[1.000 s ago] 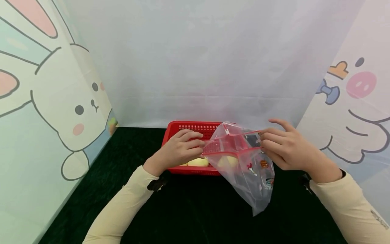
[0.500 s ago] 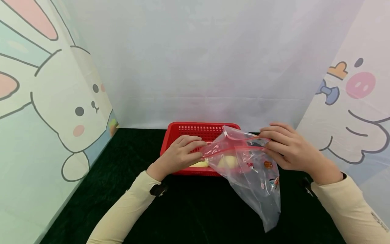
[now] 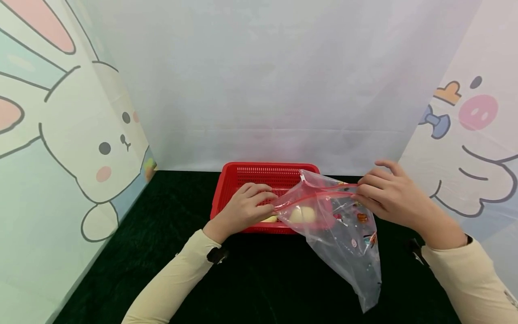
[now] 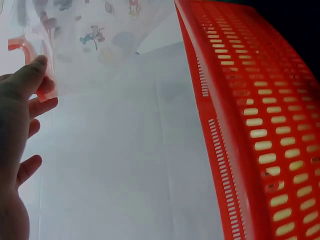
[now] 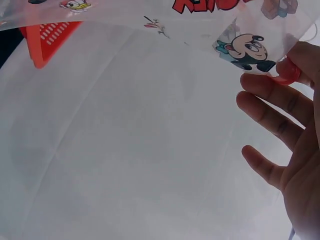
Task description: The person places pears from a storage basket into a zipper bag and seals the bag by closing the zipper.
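Through the head view I record the left hand (image 3: 246, 209) pinching one end of the red-edged mouth of a clear plastic bag (image 3: 344, 256), thumb against finger. I find the right hand (image 3: 392, 198) pinching the other end likewise; its remaining fingers stand spread apart, as I confirm in the right wrist view. Between the two grips I note the mouth's red strips parted, with a white slider (image 3: 302, 178) on the far one. The bag hangs below the grips, its lowest corner nearer me than the right hand. Beneath and beyond the left grip I see a red basket (image 3: 267, 165). A pale yellow piece (image 3: 302, 214) in it shows through the film; another (image 3: 270, 219), beside the left fingertips, is partly hidden. Dark green cloth (image 3: 259, 283) lies under everything.
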Demonstrator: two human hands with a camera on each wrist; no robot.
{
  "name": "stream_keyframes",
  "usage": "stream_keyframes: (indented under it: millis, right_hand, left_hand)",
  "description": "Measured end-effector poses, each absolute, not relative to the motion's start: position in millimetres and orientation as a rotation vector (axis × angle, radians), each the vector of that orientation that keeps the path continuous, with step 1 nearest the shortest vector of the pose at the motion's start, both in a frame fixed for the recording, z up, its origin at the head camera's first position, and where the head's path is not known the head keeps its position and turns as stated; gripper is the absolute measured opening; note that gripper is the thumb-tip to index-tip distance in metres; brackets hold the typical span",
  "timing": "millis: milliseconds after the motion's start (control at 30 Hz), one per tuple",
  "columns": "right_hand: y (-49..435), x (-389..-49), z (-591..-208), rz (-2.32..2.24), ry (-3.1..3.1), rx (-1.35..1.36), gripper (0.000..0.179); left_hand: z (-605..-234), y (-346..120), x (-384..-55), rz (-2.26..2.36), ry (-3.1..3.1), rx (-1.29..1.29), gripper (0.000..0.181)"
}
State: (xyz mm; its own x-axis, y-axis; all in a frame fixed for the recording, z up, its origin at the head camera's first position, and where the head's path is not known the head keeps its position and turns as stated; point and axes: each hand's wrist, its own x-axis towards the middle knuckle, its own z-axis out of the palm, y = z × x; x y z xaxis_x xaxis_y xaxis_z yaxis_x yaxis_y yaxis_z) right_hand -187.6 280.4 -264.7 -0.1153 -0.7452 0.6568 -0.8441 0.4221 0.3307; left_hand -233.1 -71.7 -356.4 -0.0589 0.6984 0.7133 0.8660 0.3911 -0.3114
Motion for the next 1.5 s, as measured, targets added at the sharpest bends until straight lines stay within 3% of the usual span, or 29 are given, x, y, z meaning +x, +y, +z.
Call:
stream_keyframes:
  millis: [833, 1500]
  right_hand:
    - [287, -189, -291, 0.138, -1.956, 1.292, 0.050]
    - [309, -190, -309, 0.176, -2.055, 1.243, 0.056]
  left_hand:
    - [-389, 5, -233, -0.317, -1.925, -1.384, 0.007]
    - [-420, 10, -233, -0.213, -2.194, -1.410, 0.029]
